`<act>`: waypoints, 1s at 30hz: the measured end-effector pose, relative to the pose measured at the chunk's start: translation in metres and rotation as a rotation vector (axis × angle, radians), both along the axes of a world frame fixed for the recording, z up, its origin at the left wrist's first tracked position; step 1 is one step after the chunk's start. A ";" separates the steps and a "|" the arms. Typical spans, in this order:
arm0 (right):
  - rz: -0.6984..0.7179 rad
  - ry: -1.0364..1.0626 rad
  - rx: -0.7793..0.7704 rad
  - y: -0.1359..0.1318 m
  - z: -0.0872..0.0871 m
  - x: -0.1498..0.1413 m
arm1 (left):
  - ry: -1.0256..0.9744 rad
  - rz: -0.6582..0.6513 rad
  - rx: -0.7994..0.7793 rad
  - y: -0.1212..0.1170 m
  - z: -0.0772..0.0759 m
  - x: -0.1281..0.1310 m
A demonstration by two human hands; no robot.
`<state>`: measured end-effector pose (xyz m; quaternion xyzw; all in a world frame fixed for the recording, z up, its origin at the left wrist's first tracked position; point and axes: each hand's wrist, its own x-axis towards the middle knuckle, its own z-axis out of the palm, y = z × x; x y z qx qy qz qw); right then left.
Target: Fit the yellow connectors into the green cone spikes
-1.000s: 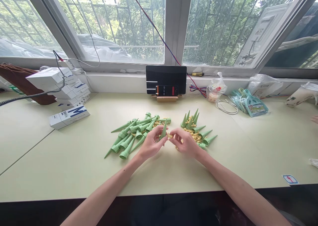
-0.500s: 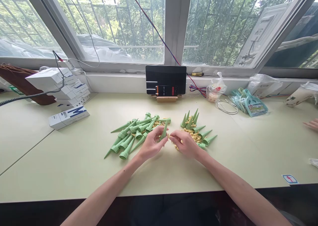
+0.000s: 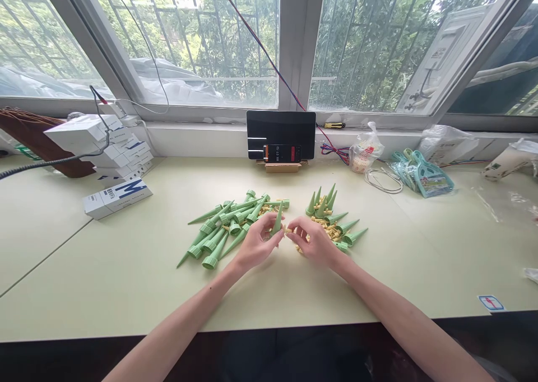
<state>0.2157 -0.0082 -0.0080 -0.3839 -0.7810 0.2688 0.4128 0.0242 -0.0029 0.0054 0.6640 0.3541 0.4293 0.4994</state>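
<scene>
My left hand (image 3: 259,241) is closed round a green plastic watering spike (image 3: 278,218), its tip pointing up. Facing it, my right hand (image 3: 311,242) pinches a small yellow plastic piece (image 3: 288,231) at the side of the spike; whether the two parts touch I cannot tell. Left of my hands lies a pile of green spikes (image 3: 214,239) with ribbed caps and some yellow bits among them. Beyond my right hand are loose yellow pieces (image 3: 332,229), several upright green spikes (image 3: 321,203) and a few lying ones (image 3: 348,226).
A phone (image 3: 282,153) showing a timer leans on a black tablet (image 3: 281,125) at the back. White boxes (image 3: 121,147) are stacked at left. Blue-green plastic tools (image 3: 432,175), a plastic bag (image 3: 365,149) and a coiled white cable (image 3: 383,181) lie at the back right.
My hands stay nearly still, the yellow piece showing slightly more between them. Another person's hand at the right edge has gone, and a clear plastic wrapper now lies there.
</scene>
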 end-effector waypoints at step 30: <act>0.010 -0.057 0.003 0.002 -0.004 0.001 | 0.012 -0.019 -0.001 -0.001 -0.002 -0.001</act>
